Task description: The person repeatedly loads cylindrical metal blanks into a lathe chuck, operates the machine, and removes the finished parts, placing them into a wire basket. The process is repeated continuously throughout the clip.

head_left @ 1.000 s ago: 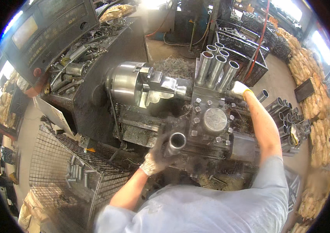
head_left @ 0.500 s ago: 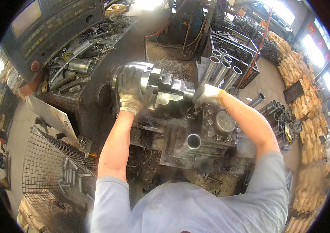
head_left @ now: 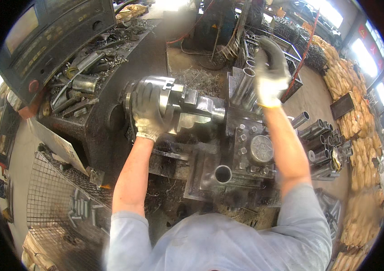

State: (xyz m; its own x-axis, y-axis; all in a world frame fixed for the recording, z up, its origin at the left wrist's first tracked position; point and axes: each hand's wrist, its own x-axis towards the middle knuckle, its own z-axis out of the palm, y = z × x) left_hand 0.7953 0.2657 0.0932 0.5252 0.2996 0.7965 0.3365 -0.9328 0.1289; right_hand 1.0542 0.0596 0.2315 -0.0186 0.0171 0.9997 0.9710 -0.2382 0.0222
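My left hand, in a grey-white work glove, lies with its fingers stretched over the rim of a shiny lathe chuck. Between the chuck's stepped jaws, a bright metal cylinder end points to the right. My right hand, gloved too and smeared by motion, is raised over a group of upright metal tubes. Its fingers look extended, and no held thing shows in it. Part of the tube group is hidden behind this hand and forearm.
Right of the chuck sits a bolted tool post; a single tube stands nearer me. More tubes are stacked at the right. Scrap and chips cover the ledge at left, above a wire mesh basket.
My right hand has left the cylinder end by the jaws and moved up and right over the tubes. My left hand stays on the chuck.
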